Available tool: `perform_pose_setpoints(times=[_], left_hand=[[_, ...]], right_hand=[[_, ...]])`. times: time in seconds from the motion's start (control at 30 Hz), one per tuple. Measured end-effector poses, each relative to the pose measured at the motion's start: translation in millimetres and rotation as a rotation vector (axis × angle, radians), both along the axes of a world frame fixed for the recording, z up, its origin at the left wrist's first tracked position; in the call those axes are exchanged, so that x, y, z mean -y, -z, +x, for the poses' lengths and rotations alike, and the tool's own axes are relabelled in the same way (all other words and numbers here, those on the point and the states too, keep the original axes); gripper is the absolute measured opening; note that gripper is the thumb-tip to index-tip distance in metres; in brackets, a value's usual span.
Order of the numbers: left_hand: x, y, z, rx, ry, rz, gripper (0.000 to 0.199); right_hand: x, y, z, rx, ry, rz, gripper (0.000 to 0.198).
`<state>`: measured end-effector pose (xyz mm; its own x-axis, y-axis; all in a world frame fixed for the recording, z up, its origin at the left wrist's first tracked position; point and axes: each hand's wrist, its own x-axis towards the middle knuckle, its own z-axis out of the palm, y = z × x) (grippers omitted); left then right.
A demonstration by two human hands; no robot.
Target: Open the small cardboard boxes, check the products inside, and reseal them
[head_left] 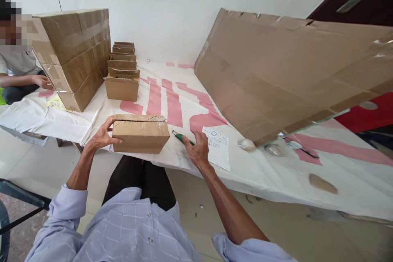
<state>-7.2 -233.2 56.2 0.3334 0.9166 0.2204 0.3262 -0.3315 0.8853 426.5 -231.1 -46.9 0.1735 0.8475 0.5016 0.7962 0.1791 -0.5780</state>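
A small brown cardboard box (140,136) rests at the front edge of the table, its top flaps meeting along a ragged seam. My left hand (103,135) grips its left end, thumb on the near side and fingers at the back. To the right of the box, my right hand (198,147) is closed around a green-handled utility knife (181,136). The blade end points left toward the box, apart from it. Beside that hand lies a white paper sheet (218,147) with small hand-drawn squares, partly behind the fingers.
Taped cartons (76,49) are stacked at the back left; a row of small open boxes (123,77) stands beside them. A large cardboard sheet (288,69) leans at the right, near tape rolls (274,150). A co-worker (20,69) sits at far left.
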Motion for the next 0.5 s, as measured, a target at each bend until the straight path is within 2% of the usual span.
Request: perform_pose_setpoints(times=[0.03,0.1,0.17,0.23,0.33,0.43,0.5], left_hand=[[0.4,-0.9,1.3,-0.014,-0.01,0.012,0.085],[1.7,-3.6,6.6,-0.037,-0.027,0.047,0.083],[4.1,-7.3,15.8,-0.054,-0.038,0.093,0.082],[8.3,-11.7,28.0,-0.057,-0.041,0.144,0.084],[16.3,-17.6,45.2,-0.028,-0.004,0.223,0.1],[21.9,-18.4,51.1,-0.006,0.064,0.263,0.129],[23.2,-13.9,48.6,-0.012,0.084,0.25,0.139]], right_hand=[[-0.4,-17.0,-6.4,-0.027,-0.045,0.042,0.058],[-0.9,-55.5,-24.2,-0.001,-0.25,0.075,0.075],[-1.4,-92.1,-45.5,0.105,-0.463,0.031,0.096],[-2.1,-117.6,-64.5,0.23,-0.639,-0.054,0.11],[-1.1,-129.2,-76.4,0.319,-0.747,-0.18,0.12],[3.0,-122.2,-63.4,0.273,-0.719,-0.223,0.118],[6.4,-117.0,-47.3,0.223,-0.7,-0.225,0.117]])
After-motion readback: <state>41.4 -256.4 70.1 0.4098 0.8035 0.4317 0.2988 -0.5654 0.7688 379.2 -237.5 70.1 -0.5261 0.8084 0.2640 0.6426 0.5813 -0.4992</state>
